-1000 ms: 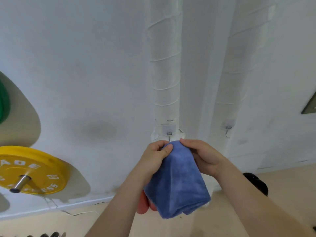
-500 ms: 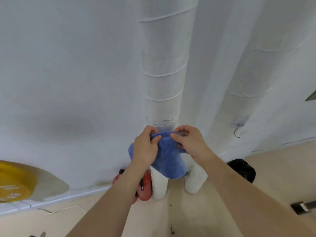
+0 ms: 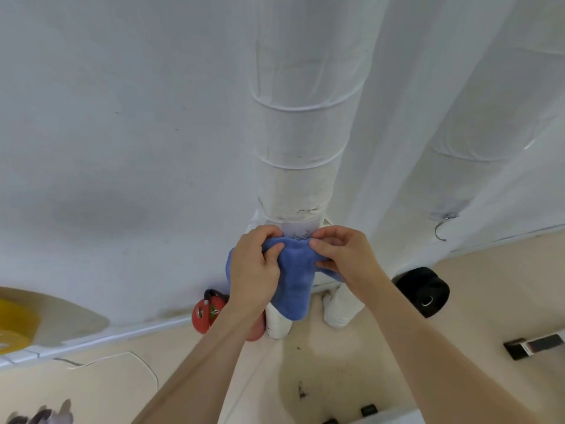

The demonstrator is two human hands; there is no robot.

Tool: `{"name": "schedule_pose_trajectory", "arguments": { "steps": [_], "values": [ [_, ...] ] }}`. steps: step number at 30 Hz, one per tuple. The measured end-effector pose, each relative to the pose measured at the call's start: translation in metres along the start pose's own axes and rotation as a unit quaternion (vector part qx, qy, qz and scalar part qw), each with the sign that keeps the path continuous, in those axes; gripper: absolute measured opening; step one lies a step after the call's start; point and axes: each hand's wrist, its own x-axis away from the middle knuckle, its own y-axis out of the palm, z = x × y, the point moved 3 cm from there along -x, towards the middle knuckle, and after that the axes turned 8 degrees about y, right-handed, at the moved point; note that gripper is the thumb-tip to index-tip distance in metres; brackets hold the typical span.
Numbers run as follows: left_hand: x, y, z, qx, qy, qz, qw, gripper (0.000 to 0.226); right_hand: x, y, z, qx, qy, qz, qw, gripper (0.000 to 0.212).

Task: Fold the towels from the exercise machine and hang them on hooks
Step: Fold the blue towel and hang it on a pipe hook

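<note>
Presently, the folded blue towel [image 3: 295,280] is pinched at its top by the left hand [image 3: 253,270] and right hand [image 3: 345,258] against the wrapped pipe [image 3: 302,148]. Folding appears done; hanging is judged unfinished.

Red round object [image 3: 208,313] by wall [image 3: 122,117]; black cylinder [image 3: 423,290] on floor [image 3: 489,307].

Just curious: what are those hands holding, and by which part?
A folded blue cloth towel: the left hand grips its upper left edge, the right hand pinches its upper right edge.
</note>
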Motion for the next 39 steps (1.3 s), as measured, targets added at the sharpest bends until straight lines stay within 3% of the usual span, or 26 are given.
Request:
{"name": "schedule_pose_trajectory", "arguments": {
  "steps": [5, 8, 11, 17, 20, 22, 24, 27, 30, 34, 37, 39],
  "values": [
    [0.008, 0.007, -0.006, -0.033, 0.025, -0.057, 0.998, 0.019, -0.003, -0.007, -0.009, 0.099, 0.037, -0.054, 0.993, 0.006],
    [0.013, 0.016, -0.019, -0.042, -0.036, -0.060, 0.997, 0.013, -0.011, -0.002, 0.004, 0.204, -0.005, 0.014, 0.979, 0.004],
    [0.016, 0.021, -0.026, -0.042, -0.064, -0.076, 0.994, 0.016, -0.016, 0.002, 0.021, 0.166, -0.007, 0.047, 0.985, 0.006],
    [0.014, 0.023, -0.027, -0.088, -0.048, -0.061, 0.993, 0.016, -0.018, 0.002, 0.035, 0.218, -0.039, 0.142, 0.965, 0.013],
    [0.019, 0.025, -0.025, -0.132, -0.075, -0.029, 0.988, 0.012, -0.009, 0.003, 0.041, 0.250, -0.079, 0.224, 0.939, 0.023],
    [0.024, 0.027, -0.024, -0.148, -0.064, -0.015, 0.987, 0.009, -0.001, 0.005, 0.042, 0.281, -0.106, 0.246, 0.922, 0.018],
    [0.029, 0.030, -0.024, -0.093, -0.053, -0.035, 0.994, 0.003, 0.004, 0.008, 0.042, 0.307, -0.103, 0.214, 0.922, 0.006],
    [0.044, 0.034, -0.025, 0.031, -0.099, -0.084, 0.991, 0.019, 0.016, 0.017, 0.042, 0.268, -0.074, 0.136, 0.951, 0.015],
    [0.057, 0.043, -0.024, 0.122, -0.146, -0.108, 0.976, 0.025, 0.027, 0.027, 0.043, 0.313, -0.097, 0.098, 0.940, 0.017],
    [0.053, 0.046, -0.026, 0.121, -0.204, -0.157, 0.959, 0.021, 0.026, 0.025, 0.048, 0.415, -0.090, 0.089, 0.901, 0.020],
    [0.046, 0.032, -0.012, 0.082, -0.169, -0.184, 0.965, 0.026, 0.025, 0.028, 0.052, 0.433, -0.042, 0.058, 0.898, 0.025],
    [0.047, 0.023, -0.005, 0.076, -0.152, -0.151, 0.974, 0.029, 0.026, 0.030, 0.052, 0.438, -0.012, 0.039, 0.898, 0.032]
  ]
}}
